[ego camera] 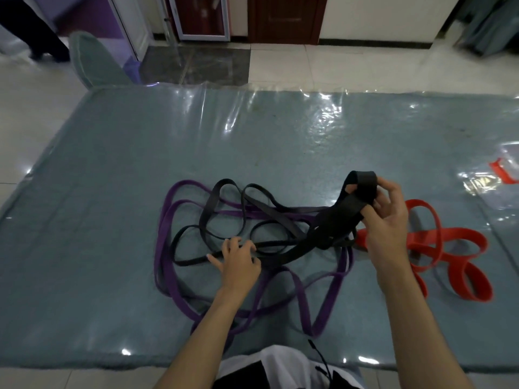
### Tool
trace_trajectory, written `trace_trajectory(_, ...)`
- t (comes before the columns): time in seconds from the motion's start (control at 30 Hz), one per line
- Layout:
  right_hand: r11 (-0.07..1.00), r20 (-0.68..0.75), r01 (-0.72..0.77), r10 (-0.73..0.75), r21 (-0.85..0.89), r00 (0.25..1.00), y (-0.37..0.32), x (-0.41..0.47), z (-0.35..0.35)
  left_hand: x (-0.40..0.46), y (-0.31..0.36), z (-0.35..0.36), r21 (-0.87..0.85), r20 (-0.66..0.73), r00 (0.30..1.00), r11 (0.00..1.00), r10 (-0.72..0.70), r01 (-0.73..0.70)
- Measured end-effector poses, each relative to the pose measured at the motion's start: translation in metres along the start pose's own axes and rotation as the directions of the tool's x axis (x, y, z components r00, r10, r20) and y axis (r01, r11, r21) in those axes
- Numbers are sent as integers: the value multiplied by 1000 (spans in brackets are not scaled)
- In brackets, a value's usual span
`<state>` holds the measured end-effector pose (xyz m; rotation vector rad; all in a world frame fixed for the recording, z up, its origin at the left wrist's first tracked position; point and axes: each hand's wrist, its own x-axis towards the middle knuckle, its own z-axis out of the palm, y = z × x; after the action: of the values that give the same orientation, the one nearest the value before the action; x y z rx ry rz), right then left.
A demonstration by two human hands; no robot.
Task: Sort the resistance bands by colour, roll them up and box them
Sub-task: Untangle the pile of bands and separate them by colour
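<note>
A tangle of black bands [224,220] and purple bands [168,242] lies in the middle of the teal mat [98,164]. Wide red bands [455,248] lie to the right. My right hand [387,220] is raised above the mat and grips a wide black band [362,183], whose loop stands up over my fingers; the band trails down into the tangle. My left hand [238,259] rests low on the pile, its fingers curled round a thin black strand.
A clear plastic bag [483,178] with a red band piece [502,172] lies at the mat's right edge. A plastic sheet covers the mat. A person's legs [33,29] stand at the far left, beside a green chair back [92,63]. Doors line the back wall.
</note>
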<state>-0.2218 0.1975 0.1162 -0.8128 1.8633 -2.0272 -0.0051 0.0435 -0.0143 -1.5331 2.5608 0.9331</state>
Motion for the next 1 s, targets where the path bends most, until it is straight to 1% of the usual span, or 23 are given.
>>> trace_trajectory(0.03,1000,16,0,0,8,1000,-2,2,0,2,5,-3,-23,-17,1000,999,22,-23)
trace_trajectory(0.1,1000,53,-7,7,15,999,-6,7,0,7,17,-9,-134,-33,991,982,130,-133)
trace_trajectory(0.13,1000,76,-10,10,6,997,-9,10,1,9,23,-12,-154,-36,980,968,196,-199)
trace_trajectory(0.2,1000,123,0,3,-26,992,-16,15,5,14,35,-17,-132,-21,950,941,313,-313)
trace_trajectory(0.23,999,144,9,-4,-34,990,-20,17,8,18,39,-19,-166,15,933,921,359,-351)
trace_trajectory(0.27,999,165,13,-7,-37,986,-24,19,12,21,42,-19,-240,86,911,896,404,-374)
trace_trajectory(0.3,999,186,13,-5,-41,983,-28,21,16,23,45,-19,-338,186,869,860,459,-382)
trace_trajectory(0.37,999,227,12,0,-52,974,-33,23,24,24,50,-19,-528,384,735,786,559,-322)
trace_trajectory(0.4,999,243,8,4,-51,970,-35,25,27,23,54,-19,-601,423,692,753,585,-269)
trace_trajectory(0.43,999,254,0,11,-42,967,-36,26,31,22,59,-17,-652,415,690,723,593,-230)
trace_trajectory(0.53,998,278,-59,51,19,959,-41,29,49,22,77,-15,-739,290,797,654,529,-165)
trace_trajectory(0.6,993,296,-106,88,45,951,-43,31,64,29,81,-17,-785,224,842,603,490,-142)
trace_trajectory(0.67,991,312,-131,115,29,943,-44,33,77,35,79,-21,-797,174,878,588,446,-141)
trace_trajectory(0.73,989,304,-149,137,14,943,-42,35,84,39,71,-27,-793,120,926,596,358,-127)
trace_trajectory(0.77,987,287,-160,149,15,946,-41,36,84,41,64,-32,-792,103,936,597,337,-128)
trace_trajectory(0.87,976,208,-218,208,24,956,-32,41,75,44,42,-57,-828,119,912,546,392,-126)
trace_trajectory(0.9,968,179,-250,243,18,953,-26,42,73,44,34,-67,-831,139,908,545,394,-109)
trace_trajectory(0.93,958,150,-287,284,5,947,-21,42,71,44,27,-78,-809,152,909,578,387,-111)
trace_trajectory(1.0,931,100,-363,364,-29,926,-9,41,72,47,16,-95,-696,141,912,693,386,-186)
